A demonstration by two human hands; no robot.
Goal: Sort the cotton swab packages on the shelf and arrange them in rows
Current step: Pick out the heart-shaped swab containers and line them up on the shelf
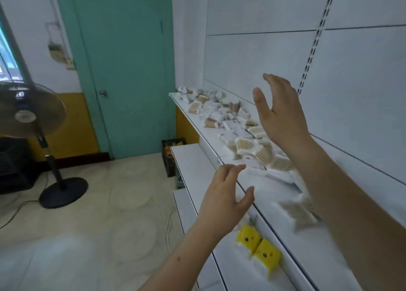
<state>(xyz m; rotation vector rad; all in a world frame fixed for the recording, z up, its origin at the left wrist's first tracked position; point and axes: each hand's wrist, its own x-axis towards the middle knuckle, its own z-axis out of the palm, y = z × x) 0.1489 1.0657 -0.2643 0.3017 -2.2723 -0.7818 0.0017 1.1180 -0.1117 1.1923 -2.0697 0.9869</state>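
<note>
Small clear-wrapped cotton swab packages lie scattered along the white metal shelf. Left hand and right hand hover above them, grip spread, holding nothing. Packages look light and crushable; pinch the flat sides. Nearest packages are motion-blurred.

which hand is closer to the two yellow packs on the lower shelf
Left. The left hand hovers open just above the yellow packs; the right hand is raised higher, over the scattered swab packages on the upper shelf.
</note>
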